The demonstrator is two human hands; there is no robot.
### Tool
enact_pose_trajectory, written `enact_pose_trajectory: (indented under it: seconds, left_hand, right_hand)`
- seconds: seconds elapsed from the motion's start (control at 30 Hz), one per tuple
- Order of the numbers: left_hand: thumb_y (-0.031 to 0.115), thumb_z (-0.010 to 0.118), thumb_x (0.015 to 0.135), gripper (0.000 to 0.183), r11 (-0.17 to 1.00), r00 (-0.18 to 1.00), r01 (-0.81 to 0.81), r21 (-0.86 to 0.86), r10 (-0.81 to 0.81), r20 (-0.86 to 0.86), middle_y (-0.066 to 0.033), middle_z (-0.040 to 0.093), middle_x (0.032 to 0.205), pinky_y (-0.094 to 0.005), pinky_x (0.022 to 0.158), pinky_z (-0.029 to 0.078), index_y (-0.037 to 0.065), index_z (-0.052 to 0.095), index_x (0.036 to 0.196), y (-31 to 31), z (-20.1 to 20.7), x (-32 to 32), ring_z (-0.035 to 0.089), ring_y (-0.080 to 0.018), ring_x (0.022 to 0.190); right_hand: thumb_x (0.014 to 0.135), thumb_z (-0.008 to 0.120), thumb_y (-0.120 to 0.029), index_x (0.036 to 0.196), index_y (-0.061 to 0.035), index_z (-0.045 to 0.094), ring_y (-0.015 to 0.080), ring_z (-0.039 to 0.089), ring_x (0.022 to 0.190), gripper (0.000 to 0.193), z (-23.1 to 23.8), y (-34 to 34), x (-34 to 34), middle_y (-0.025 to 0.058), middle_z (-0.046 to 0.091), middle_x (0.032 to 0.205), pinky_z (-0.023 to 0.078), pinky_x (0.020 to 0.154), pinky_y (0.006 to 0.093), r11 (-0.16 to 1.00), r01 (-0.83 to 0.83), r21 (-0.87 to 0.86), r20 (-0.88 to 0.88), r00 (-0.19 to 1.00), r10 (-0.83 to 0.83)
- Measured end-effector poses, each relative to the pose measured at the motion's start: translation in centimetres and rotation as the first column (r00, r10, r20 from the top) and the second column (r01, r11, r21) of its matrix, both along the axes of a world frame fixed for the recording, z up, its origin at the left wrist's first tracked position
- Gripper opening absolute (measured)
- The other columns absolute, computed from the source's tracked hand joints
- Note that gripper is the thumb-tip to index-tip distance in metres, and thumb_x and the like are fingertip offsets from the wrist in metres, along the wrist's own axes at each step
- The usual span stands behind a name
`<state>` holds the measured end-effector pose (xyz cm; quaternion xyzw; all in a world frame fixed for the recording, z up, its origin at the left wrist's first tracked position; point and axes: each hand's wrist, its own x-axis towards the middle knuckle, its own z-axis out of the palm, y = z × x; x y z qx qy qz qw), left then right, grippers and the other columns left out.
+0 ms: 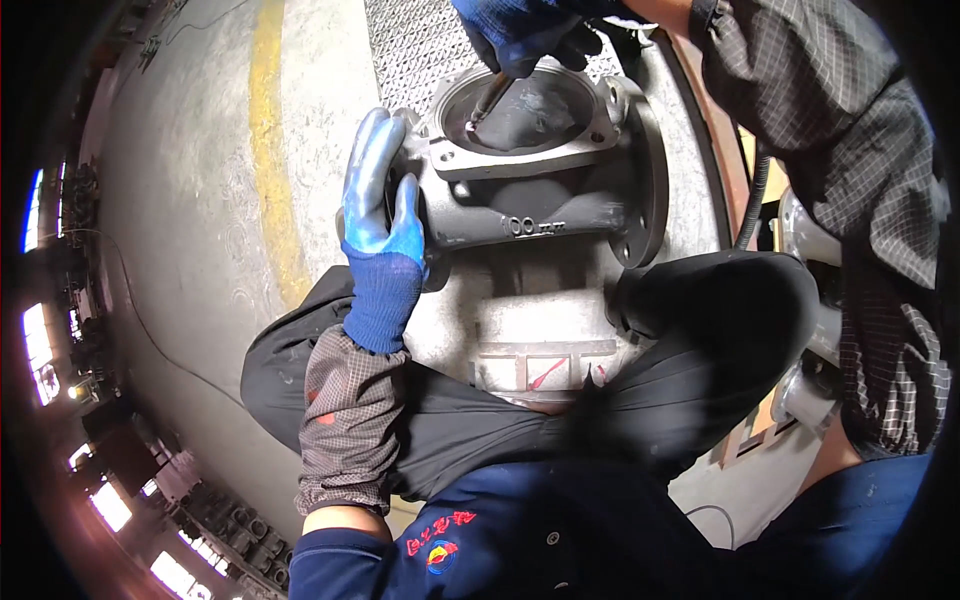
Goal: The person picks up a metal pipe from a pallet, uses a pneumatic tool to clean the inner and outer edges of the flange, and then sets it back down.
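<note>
Two gloved hands: left (378,205) clasps valve body (530,200) lying crosswise, right (530,35) seemingly grips tool (487,100).

Workshop floor and surroundings

A grey concrete floor (190,200) is marked by a worn yellow line (272,150); a thin cable (150,330) is laid across it. Bright windows (38,350) are seen along the left rim.

head view | worn on head | looks steeply down, close | fisheye, edges bend at rim

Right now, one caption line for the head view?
Left hand steadies a grey flanged valve body; right hand works a tool inside its top opening.
</note>
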<state>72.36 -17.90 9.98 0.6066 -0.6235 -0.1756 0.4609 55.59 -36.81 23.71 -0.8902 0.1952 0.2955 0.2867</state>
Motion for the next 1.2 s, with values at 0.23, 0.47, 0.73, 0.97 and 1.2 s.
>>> enact_pose_trajectory:
  seconds: [0.23,0.47,0.73,0.97,1.2]
  left_hand:
    - [-0.014,0.048,0.078,0.049,1.000,0.998,0.012,0.009,-0.012,-0.056,-0.0177,0.042,0.136,-0.0367,0.107,0.030,0.003,0.052,0.124,-0.4,-0.1,0.2,0.038,-0.0277,0.128]
    - [-0.015,0.045,0.077,0.047,1.000,0.999,0.025,0.001,-0.025,-0.048,-0.0198,0.041,0.135,-0.0367,0.106,0.031,0.002,0.054,0.120,-0.2,0.0,-0.1,0.040,-0.0287,0.127]
    - [-0.015,0.044,0.077,0.045,0.999,0.993,0.032,0.003,-0.031,-0.118,-0.0206,0.038,0.137,-0.0379,0.106,0.030,0.002,0.055,0.118,0.2,-0.3,-0.1,0.037,-0.0297,0.129]
    - [-0.016,0.043,0.077,0.047,0.998,0.983,0.058,-0.006,-0.058,-0.175,-0.0209,0.038,0.137,-0.0387,0.105,0.032,0.004,0.054,0.119,0.2,0.5,-0.6,0.038,-0.0302,0.128]
    - [-0.014,0.048,0.078,0.034,0.998,0.985,0.049,0.036,-0.042,-0.165,-0.0188,0.046,0.131,-0.0342,0.101,0.039,0.001,0.063,0.105,0.4,0.6,-0.1,0.047,-0.0280,0.120]
  right_hand:
    - [0.083,0.053,-0.016,0.074,0.0008,0.060,0.0133,0.059,0.054,0.020,-2.8,-2.2,1.1,0.0066,0.058,0.062,0.048,0.047,0.0273,0.999,-0.035,0.011,0.050,0.998,0.034]
    - [0.083,0.054,-0.017,0.077,0.0009,0.060,0.0140,0.060,0.056,0.020,-4.1,-2.9,1.6,0.0077,0.060,0.065,0.049,0.049,0.0274,0.999,-0.036,-0.007,0.069,0.997,0.037]
    - [0.083,0.056,-0.018,0.079,0.0011,0.061,0.0149,0.062,0.058,0.020,-4.2,-3.3,1.6,0.0088,0.062,0.069,0.051,0.050,0.0274,1.000,-0.022,-0.017,0.065,0.998,0.023]
    - [0.083,0.057,-0.019,0.082,0.0013,0.061,0.0156,0.064,0.060,0.020,-3.0,-3.0,0.6,0.0099,0.064,0.072,0.052,0.051,0.0275,0.999,0.024,-0.026,0.065,0.998,-0.023]
    - [0.083,0.058,-0.019,0.085,0.0015,0.061,0.0164,0.065,0.062,0.021,2.7,0.3,-1.4,0.0109,0.066,0.075,0.053,0.053,0.0275,0.902,0.419,-0.103,0.000,0.907,-0.421]
